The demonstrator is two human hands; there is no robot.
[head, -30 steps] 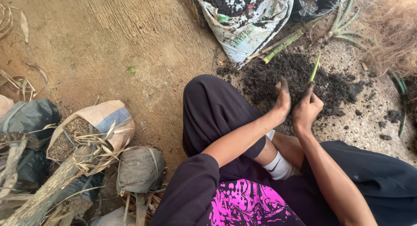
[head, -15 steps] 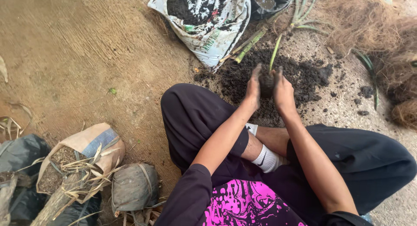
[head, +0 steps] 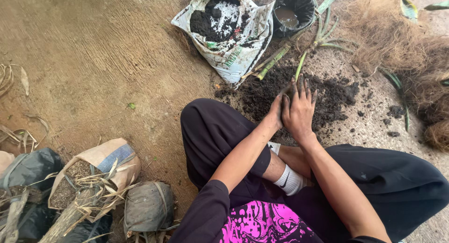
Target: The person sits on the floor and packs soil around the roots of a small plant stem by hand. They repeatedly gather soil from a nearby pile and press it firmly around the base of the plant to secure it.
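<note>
I sit on the ground with knees bent, both arms stretched forward. My left hand [head: 277,110] and my right hand [head: 300,108] press together around the base of a small green plant shoot [head: 300,65] that stands in a pile of dark soil [head: 322,98]. Both palms are smeared with soil, and what they clasp is a dark clump at the shoot's foot. The shoot's stem rises from between my fingertips toward the top of the view.
A white sack [head: 243,46] holding dark soil lies open ahead, next to a black pot [head: 293,13]. Loose green leaves [head: 327,32] and dry brown fibre [head: 407,51] lie at the right. Wrapped bundles and dry stalks [head: 89,187] sit at lower left.
The view has shifted so the sack and pot show more fully. My hands have closed together around the foot of the shoot; a second ago they were slightly apart over the soil.
</note>
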